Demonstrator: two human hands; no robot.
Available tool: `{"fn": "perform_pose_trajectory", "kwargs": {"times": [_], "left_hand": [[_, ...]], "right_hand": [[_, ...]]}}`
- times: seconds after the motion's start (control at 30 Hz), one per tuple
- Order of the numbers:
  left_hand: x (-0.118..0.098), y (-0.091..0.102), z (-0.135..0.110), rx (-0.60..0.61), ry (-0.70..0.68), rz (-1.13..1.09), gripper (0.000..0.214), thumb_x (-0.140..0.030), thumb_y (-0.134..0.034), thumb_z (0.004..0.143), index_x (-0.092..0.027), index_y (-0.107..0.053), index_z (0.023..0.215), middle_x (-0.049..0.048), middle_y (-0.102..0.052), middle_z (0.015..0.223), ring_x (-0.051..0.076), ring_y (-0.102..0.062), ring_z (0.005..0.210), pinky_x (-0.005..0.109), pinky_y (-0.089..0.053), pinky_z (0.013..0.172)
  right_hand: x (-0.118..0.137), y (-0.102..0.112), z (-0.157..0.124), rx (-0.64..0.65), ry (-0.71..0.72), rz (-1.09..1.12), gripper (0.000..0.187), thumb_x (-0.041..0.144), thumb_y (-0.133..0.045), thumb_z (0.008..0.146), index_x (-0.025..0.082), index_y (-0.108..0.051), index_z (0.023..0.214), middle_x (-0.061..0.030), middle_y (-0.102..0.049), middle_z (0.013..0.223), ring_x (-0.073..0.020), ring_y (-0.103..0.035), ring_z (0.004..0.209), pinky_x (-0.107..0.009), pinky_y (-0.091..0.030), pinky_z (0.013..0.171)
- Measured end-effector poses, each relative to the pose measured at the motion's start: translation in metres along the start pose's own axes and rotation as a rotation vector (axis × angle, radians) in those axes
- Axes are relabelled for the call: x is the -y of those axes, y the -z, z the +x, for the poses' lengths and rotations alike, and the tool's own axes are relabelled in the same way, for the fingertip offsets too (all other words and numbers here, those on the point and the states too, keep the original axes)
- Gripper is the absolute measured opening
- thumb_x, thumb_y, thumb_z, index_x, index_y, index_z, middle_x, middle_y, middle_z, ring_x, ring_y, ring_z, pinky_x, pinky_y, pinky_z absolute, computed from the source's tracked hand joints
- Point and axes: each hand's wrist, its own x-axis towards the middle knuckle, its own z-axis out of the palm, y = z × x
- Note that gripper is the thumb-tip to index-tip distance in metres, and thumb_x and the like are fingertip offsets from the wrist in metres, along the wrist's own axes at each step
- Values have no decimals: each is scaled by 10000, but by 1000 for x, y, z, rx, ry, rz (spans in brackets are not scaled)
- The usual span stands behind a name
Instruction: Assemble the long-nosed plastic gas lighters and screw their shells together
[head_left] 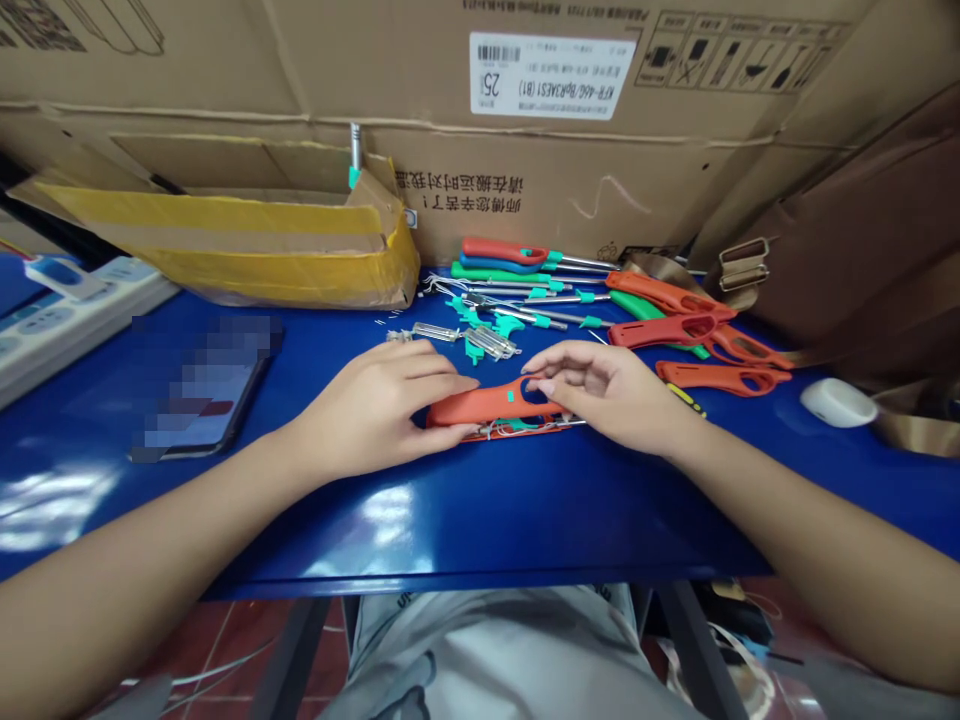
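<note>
An orange lighter casing half (480, 402) is held level just above its mate, a lower casing half (517, 432) with white wires, a green trigger and a metal tube in it. My left hand (390, 405) pinches the left end of the upper half between thumb and fingers. At the other end, by the trigger opening, my right hand (611, 395) grips the same half with thumb and fingertips. Beyond the hands lie green triggers (506, 322) and small metal parts (491, 342). Loose orange casing halves (724, 378) rest to the right.
A yellow-taped cardboard box (300, 260) stands at the back left, before a large carton (450, 150). A phone (214, 395) and a power strip (82, 315) lie left. Assembled lighters (502, 252) lie at the back; a white mouse (838, 402) sits right.
</note>
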Motion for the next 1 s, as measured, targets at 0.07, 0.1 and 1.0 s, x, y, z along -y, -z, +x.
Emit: {"fn": "perform_pose_trajectory", "kwargs": {"times": [0.07, 0.1, 1.0], "left_hand": [[-1, 3, 0, 45, 8, -19, 304, -428, -638, 950, -177, -721, 1100, 66, -733, 977, 225, -654, 898, 364, -489, 842], [-1, 4, 1, 72, 15, -20, 293, -423, -631, 951, -182, -722, 1091, 63, -730, 973, 225, -652, 895, 362, -485, 834], [-9, 10, 0, 332, 183, -136, 230, -298, -744, 879, -184, -735, 1079, 26, -675, 974, 161, -659, 793, 256, -464, 676]], "right_hand": [[2, 1, -3, 45, 108, -181, 269, 353, -673, 909, 198, -686, 1128, -64, -725, 1026, -191, -683, 877, -333, -567, 767], [3, 1, -4, 68, 172, -281, 294, 326, -686, 906, 202, -681, 1171, -66, -714, 1060, -196, -673, 917, -346, -559, 815], [-10, -7, -3, 167, 374, -596, 326, 281, -730, 901, 168, -678, 1203, -109, -652, 1135, -252, -599, 1040, -424, -500, 950]]}}
